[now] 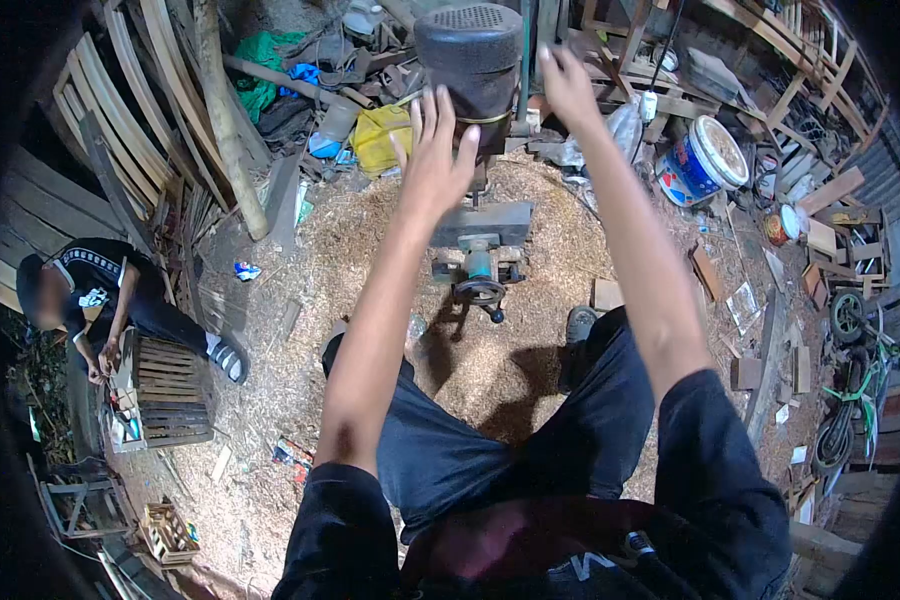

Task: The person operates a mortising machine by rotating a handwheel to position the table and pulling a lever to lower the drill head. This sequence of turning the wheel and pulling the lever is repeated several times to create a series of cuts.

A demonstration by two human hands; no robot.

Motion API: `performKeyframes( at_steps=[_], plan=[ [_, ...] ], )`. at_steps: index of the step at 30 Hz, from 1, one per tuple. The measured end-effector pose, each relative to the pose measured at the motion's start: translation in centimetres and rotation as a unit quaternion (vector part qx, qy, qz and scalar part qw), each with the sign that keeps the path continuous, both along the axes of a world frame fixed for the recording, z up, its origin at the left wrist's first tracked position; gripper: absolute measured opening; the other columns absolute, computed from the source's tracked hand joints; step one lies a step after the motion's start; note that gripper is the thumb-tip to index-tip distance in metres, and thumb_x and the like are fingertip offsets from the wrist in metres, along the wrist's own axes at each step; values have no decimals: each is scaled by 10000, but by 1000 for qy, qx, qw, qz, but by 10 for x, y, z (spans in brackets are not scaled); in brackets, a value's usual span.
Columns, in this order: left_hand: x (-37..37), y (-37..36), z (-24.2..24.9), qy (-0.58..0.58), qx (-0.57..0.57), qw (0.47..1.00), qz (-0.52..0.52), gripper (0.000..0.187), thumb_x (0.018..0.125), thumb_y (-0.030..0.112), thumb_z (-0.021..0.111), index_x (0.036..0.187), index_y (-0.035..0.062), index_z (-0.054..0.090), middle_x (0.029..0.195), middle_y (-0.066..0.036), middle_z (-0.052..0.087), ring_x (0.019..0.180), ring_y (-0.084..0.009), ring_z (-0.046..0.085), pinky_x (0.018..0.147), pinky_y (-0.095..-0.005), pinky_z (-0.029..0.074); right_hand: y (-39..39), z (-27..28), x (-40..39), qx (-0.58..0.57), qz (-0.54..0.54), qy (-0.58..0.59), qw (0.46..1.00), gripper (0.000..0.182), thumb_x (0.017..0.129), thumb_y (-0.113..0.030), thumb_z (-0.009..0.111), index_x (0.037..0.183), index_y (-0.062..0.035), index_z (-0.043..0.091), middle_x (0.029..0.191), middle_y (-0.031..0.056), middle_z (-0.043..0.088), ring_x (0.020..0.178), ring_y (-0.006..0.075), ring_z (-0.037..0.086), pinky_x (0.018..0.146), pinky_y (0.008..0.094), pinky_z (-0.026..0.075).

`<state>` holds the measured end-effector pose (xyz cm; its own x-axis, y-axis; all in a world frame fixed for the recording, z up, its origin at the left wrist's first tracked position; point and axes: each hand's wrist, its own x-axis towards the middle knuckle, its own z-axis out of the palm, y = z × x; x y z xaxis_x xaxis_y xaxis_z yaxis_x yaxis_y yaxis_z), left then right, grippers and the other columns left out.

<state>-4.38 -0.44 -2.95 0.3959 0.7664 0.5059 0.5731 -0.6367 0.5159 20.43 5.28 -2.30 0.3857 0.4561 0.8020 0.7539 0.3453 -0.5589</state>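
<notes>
A dark upright machine with a vented round top point(470, 50) stands in front of me. My left hand point(437, 155) is raised before the left side of its housing, fingers apart, with nothing held; whether it touches the housing I cannot tell. On the machine's right, my right hand point(568, 85) is lifted beside the housing. Its fingers are partly bent and blurred, and what they hold, if anything, is hidden. Below the housing sits a flat metal table point(485, 222), with a round handwheel point(479, 292) under it.
At the left, a person point(110, 290) sits by a slatted wooden crate point(173, 390). Wood shavings cover the ground. A white and blue bucket point(705, 160) lies to the right, near scrap wood. A yellow sack point(382, 138) is left of the machine. A green motorbike point(855, 400) stands far right.
</notes>
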Motion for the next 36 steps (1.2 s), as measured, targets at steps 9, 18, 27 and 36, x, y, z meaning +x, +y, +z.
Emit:
performKeyframes(
  at_steps=[9, 18, 27, 36],
  plan=[
    [-71, -67, -294, 87, -279, 951, -102, 702, 988, 203, 451, 1532, -41, 81, 1599, -267, 125, 1485, -399, 137, 1213, -446, 157, -188, -288, -81, -534, 57, 66, 841, 407, 912, -362, 600, 942, 29, 707, 855, 279, 685, 837, 396, 690, 761, 457, 529],
    [-62, -86, -313, 92, -346, 928, -101, 845, 841, -8, 508, 1558, 33, 61, 1567, -288, 211, 1433, -402, 284, 1165, -371, 290, -203, -310, -132, -578, 73, 20, 813, 489, 881, -432, 622, 981, 40, 702, 942, 294, 681, 938, 430, 671, 851, 487, 532],
    [-62, -83, -324, 75, -368, 919, -123, 838, 860, -28, 497, 1555, 17, 31, 1607, -253, 123, 1500, -348, 134, 1222, -354, 158, -211, -351, -142, -616, 55, 15, 785, 501, 841, -466, 702, 903, 31, 710, 911, 258, 693, 859, 412, 681, 772, 469, 546],
    [-59, -82, -321, 109, -409, 899, -116, 848, 847, -27, 450, 1561, 49, -1, 1617, -238, 81, 1497, -360, 133, 1222, -356, 162, -219, -362, -122, -614, 21, 24, 789, 506, 845, -464, 694, 777, 37, 707, 834, 301, 662, 825, 452, 670, 754, 514, 527]
  ],
)
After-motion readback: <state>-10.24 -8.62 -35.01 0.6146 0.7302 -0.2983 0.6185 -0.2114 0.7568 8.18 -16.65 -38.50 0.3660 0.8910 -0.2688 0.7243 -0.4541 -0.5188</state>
